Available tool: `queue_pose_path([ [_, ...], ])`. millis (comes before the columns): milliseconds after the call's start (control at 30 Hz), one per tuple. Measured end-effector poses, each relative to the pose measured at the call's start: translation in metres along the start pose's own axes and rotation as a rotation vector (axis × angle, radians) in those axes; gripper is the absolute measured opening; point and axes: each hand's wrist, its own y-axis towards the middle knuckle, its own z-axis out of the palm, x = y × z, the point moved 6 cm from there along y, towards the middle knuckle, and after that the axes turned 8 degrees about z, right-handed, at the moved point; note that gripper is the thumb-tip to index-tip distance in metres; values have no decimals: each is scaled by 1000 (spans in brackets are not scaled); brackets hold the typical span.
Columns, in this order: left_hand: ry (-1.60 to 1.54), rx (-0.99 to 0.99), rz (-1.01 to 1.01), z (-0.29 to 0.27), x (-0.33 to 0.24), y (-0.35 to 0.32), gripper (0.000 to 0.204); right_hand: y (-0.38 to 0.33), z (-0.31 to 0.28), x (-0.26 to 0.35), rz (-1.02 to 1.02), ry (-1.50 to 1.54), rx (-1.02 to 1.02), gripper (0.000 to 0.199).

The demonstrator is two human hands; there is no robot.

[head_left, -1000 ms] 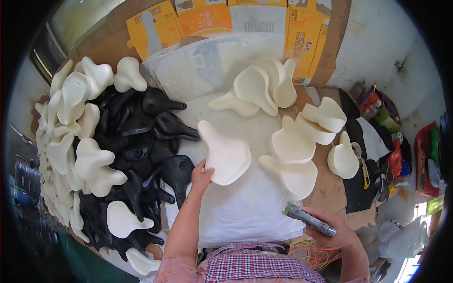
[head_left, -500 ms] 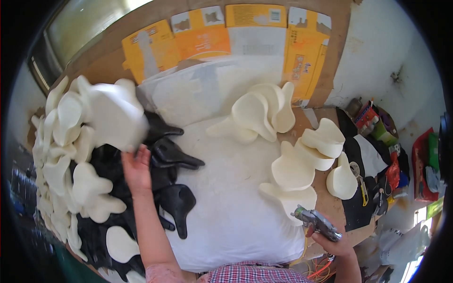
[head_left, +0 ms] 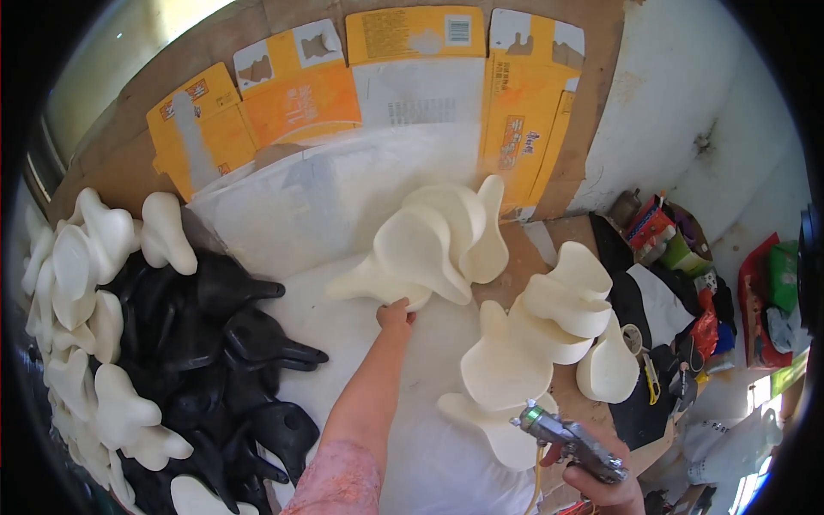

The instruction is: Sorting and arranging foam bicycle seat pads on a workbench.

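Note:
My left hand (head_left: 396,316) reaches to the middle of the white-covered surface (head_left: 343,369). Its fingers are closed at the near edge of a cream bicycle saddle pad (head_left: 373,279), the lowest of a small overlapping cluster. Another cream pad (head_left: 412,245) leans over that one, with more behind it. At the lower right my right hand (head_left: 601,481) is wrapped round a metal spray gun (head_left: 571,438). The gun's nozzle points left, and a hose hangs beneath it. Just beyond the gun lies a row of cream pads (head_left: 506,369), overlapping one another.
Black saddle shells (head_left: 257,335) crowd the left side, beside a heap of cream pads (head_left: 73,266). Yellow cardboard (head_left: 524,129) lines the back. At the right lie a yellow utility knife (head_left: 652,382), a tape roll (head_left: 632,339) and a red bag (head_left: 705,322).
My left hand has moved right from the black shells to the cream pad cluster and closed. The pad blurred above the left heap now rests there. The view has shifted; the spray gun stays in my right hand.

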Motion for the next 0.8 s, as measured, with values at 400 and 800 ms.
queue_pose_path([
  [400,581,-132,700,-91,-178,-45,46,-22,11,-7,-121,-171,122,57],
  [800,682,4,520,-252,-174,-156,34,-39,60,25,-176,-155,255,52],
])
